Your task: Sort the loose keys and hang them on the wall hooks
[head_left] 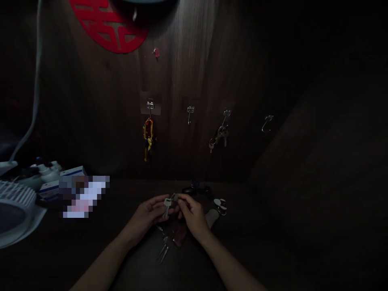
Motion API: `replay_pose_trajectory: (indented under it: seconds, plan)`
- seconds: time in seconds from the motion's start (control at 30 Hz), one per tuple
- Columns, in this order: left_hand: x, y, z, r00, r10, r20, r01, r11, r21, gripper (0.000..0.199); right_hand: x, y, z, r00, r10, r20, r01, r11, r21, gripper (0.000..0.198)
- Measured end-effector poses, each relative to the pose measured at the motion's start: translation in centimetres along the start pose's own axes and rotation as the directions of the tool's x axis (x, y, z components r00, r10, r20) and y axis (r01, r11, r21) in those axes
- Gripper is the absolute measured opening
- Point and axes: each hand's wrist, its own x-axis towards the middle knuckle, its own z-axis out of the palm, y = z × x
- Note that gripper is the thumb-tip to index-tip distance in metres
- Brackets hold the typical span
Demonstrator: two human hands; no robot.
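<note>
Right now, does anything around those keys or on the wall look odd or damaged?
One thing: a small reddish scrap on the wall, off the lower right edge of the red cutout. It sits alone and looks ragged, perhaps a leftover. Nothing spilled stands out around the keys, though it's dim.

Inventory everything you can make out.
Cutout: 1, red, upper wall
Scrap: 1, pink, wall
Hooks: 4, silvery, wall
Cord: 1, yellow-red, leftmost hook
Hanging keys: several, metallic, third hook
Cable: 1, whitish, left
Grilled appliance: 1, pale, left
Bottle: 1+, white, left
Box: 1+, white-blue, left
Table: 1, dark, below
Metal pieces: several, silvery, table
Flat item: 1, reddish, table
Rounded item: 1, grey, table
Dark items: 2+, black, table
Trinket: 1, white, table
Held key: 1+, silvery, in hands
Left hand: 1, bare, centre
Right hand: 1, bare, centre
</note>
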Motion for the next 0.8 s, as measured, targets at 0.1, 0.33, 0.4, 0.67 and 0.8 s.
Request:
replay_pose_trajectory:
  seconds: [0.1,0.33,0.4,0.67,0.8]
  plan:
    - [-0.1,0.0,0.1,1.0,0.005,0.011,-0.005,1.0,-0.011,0.043,-0.2,-0.2,-0.1,1.0,0.003,0.003,-0.003,1.0,-0.029,0.03]
    - [-0.1,-0.1,0.1,1.0,-0.01,0.017,0.01,1.0,-0.001,0.037,-0.2,-0.6,-0.4,0.957,-0.286,0.052,0.291,0.937,-0.192,0.025]
    - [0.0,-0.1,0.0,1.0,-0.008,0.012,0.008,1.0,-0.003,0.038,-0.1,-0.4,-0.5,0.946,-0.324,0.025,0.321,0.922,-0.216,0.022]
    - [0.3,-0.8,-0.3,0.999,-0.021,0.028,0.02,0.999,0.025,0.035,-0.4,-1.0,-0.7,0.91,-0.405,0.091,0.411,0.845,-0.343,0.012]
    - [0.4,-0.9,-0.3,0.999,-0.017,0.031,0.014,0.997,0.082,0.035,-0.7,-1.7,-1.2,0.906,-0.414,0.087,0.413,0.824,-0.387,0.014]
